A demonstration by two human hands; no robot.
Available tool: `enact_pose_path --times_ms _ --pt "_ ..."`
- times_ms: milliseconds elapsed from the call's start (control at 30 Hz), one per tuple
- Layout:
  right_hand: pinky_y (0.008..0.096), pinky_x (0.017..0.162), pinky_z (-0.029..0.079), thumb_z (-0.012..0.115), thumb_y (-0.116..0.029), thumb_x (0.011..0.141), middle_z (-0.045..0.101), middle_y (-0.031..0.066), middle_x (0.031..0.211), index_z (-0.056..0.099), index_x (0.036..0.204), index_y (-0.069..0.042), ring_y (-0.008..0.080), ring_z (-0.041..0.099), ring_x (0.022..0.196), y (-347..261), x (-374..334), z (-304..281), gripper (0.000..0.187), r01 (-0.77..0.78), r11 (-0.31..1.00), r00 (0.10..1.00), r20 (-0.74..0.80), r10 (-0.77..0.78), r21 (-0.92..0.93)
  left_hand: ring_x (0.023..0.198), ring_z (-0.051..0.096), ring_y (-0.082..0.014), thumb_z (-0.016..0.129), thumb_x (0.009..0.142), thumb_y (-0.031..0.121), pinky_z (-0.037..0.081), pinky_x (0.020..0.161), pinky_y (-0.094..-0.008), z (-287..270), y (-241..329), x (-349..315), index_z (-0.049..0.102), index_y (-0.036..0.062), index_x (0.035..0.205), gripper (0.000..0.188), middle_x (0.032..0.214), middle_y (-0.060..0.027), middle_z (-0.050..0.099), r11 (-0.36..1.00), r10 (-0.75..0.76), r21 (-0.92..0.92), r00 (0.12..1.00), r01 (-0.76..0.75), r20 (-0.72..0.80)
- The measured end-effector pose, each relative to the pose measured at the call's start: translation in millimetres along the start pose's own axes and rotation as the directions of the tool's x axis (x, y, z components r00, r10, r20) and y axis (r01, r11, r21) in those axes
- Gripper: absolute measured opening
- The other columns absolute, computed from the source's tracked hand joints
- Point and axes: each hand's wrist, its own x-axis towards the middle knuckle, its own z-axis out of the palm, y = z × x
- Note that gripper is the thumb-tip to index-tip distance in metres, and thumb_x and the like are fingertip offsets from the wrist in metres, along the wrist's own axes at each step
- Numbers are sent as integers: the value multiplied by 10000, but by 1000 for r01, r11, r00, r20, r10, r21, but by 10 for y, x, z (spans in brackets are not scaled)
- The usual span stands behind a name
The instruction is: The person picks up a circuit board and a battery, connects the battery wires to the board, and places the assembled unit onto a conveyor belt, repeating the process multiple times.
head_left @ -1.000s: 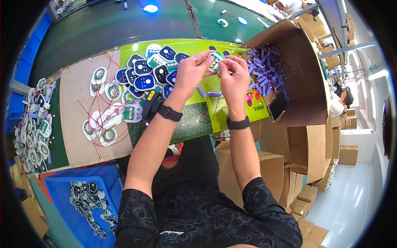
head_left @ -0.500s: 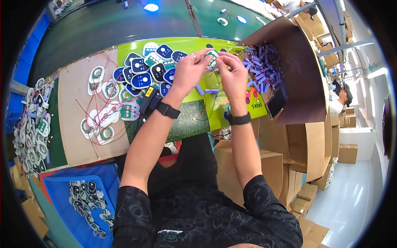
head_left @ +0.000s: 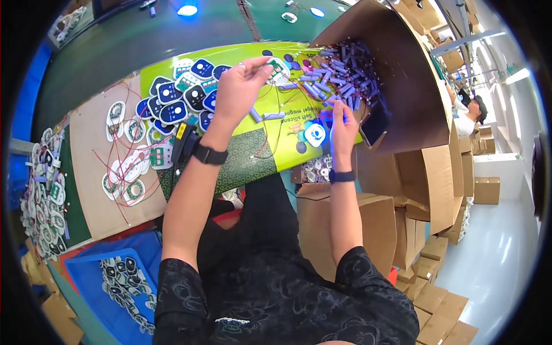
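My left hand (head_left: 240,89) is raised over the lime-green sheet, thumb and fingers pinching the edge of a white-rimmed green circuit board (head_left: 279,70). My right hand (head_left: 344,127) is beside the loose purple battery cells (head_left: 345,80), fingertips pressed together; what they hold, if anything, I cannot make out. Just left of it a round white light disc (head_left: 315,135) glows blue. Two purple cells (head_left: 270,116) with thin wires lie on the sheet below the board. To the left is a pile of dark-blue and white rounded panels (head_left: 173,111).
An open cardboard box (head_left: 402,86) on its side holds the cells, with a dark phone-like slab (head_left: 375,125) at its edge. White ring parts with red wires (head_left: 135,129) lie on brown cardboard. A blue bin (head_left: 86,270) stands lower left. A green conveyor (head_left: 213,29) runs behind.
My hands have come apart: the left keeps the board, and the right has dropped nearer to me. The disc now glows blue. The whole view has shifted slightly.
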Motion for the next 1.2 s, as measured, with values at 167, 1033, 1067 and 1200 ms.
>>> enact_pose_path --times_ms 167,1033,1067,1200 --pt "232 704 493 518 -287 1067 672 25 811 700 985 -5 74 609 745 64 -87 2 345 -19 997 995 -99 26 71 886 722 -115 709 931 227 556 804 -249 392 979 -72 683 -56 1181 378 980 -135 759 810 122 547 973 -212 197" --pt "232 625 480 558 -128 1024 656 48 851 663 863 49 83 597 680 38 -76 -73 261 47 987 998 -36 -42 154 1109 679 -299 673 858 329 513 959 -368 -1090 462 1921 694 21 1214 472 1176 -205 704 361 145 927 976 98 -160" --pt "233 625 478 560 -120 1020 653 50 843 660 861 48 83 597 676 74 -68 -79 252 58 990 998 -46 -52 132 1077 691 -291 656 881 301 523 938 -364 -953 451 1810 705 29 1193 416 1157 -184 715 391 104 920 993 12 -57" --pt "231 628 476 555 -133 1028 656 52 844 662 859 49 80 595 673 32 -96 -46 271 33 983 997 -71 -20 180 981 709 -306 647 918 237 547 874 -373 -41 420 1053 732 40 1106 286 1066 -159 732 470 -30 833 937 -293 347"
